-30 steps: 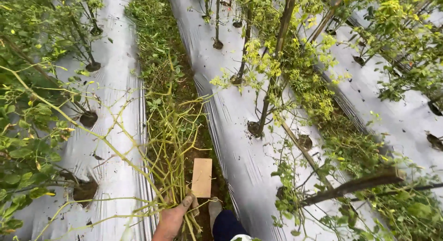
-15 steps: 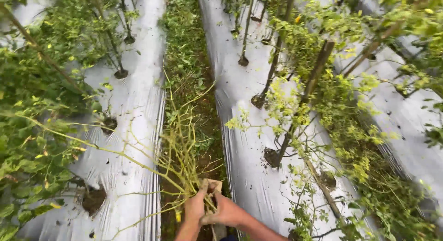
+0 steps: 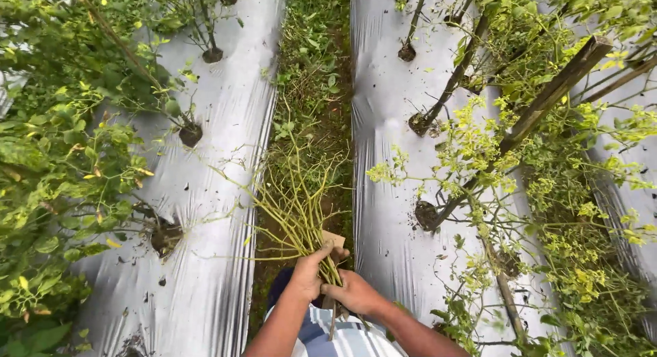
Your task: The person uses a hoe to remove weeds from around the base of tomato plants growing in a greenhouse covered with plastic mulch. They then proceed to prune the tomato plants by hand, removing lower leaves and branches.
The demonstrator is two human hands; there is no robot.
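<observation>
Left hand: your left hand (image 3: 306, 276) is clenched round the base of a bundle of bare yellow-green stems (image 3: 295, 205), fingers wrapped over the stalks
Right hand: your right hand (image 3: 354, 293) grips the same bundle just below and beside the left, closed on the lower stalk ends; the two hands touch
Bundle: held low in front of you over the furrow, stems fanning up and away from you, mostly stripped of leaves, a few thin runners trailing out to the left over the plastic
Wooden piece: a flat tan wooden piece (image 3: 334, 239) shows just behind your knuckles, touching the bundle; I cannot tell whether either hand holds it
Furrow: weedy soil furrow (image 3: 311, 90) runs straight ahead between two beds
Beds: silver plastic mulch (image 3: 226, 145) on both sides, with planting holes (image 3: 191, 134) holding standing leafy plants
Right bed: plants lean along a slanted wooden stake (image 3: 558, 83), foliage yellowing
Progress: as I judge it, one plant is out and gathered in both hands; many plants stand rooted in both beds, so most of the row looks untouched
</observation>
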